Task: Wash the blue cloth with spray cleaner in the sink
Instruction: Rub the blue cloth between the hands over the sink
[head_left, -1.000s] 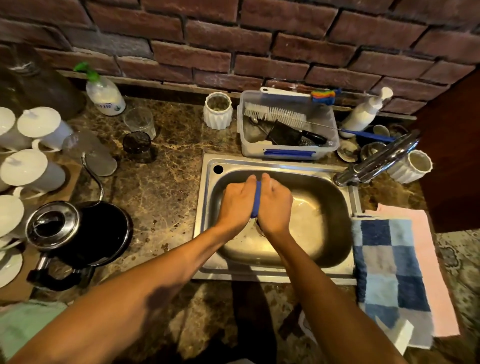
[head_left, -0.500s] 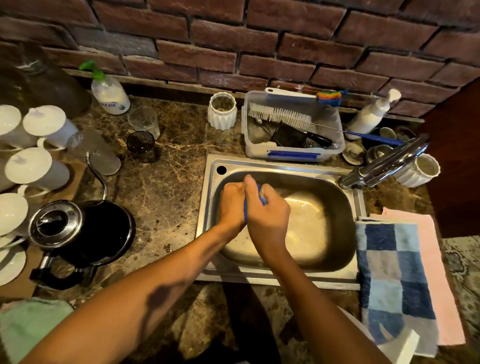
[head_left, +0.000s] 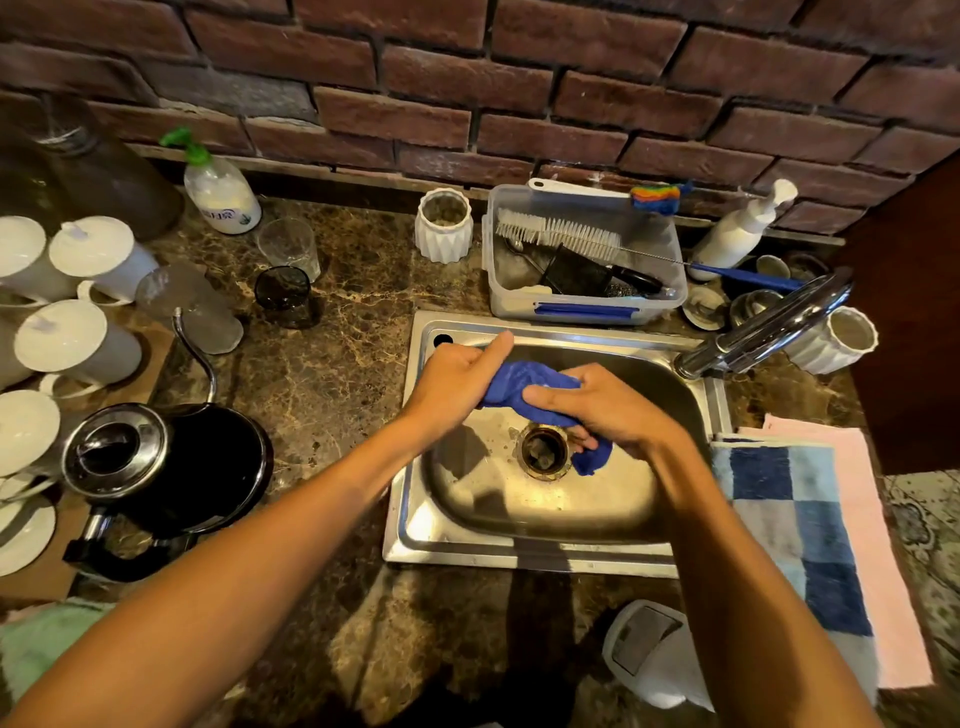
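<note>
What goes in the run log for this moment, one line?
stage: wringing | blue cloth: bunched, above sink drain | left hand: grips one end | right hand: grips other end | faucet: no water visible

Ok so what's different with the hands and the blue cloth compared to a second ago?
The left hand and right hand were pressed together with only an edge of the blue cloth showing. They have drawn apart, stretching the cloth out between them above the drain, one end hanging below the right hand. Both hands still grip it, over the sink; no water visibly runs from the tap.
</note>
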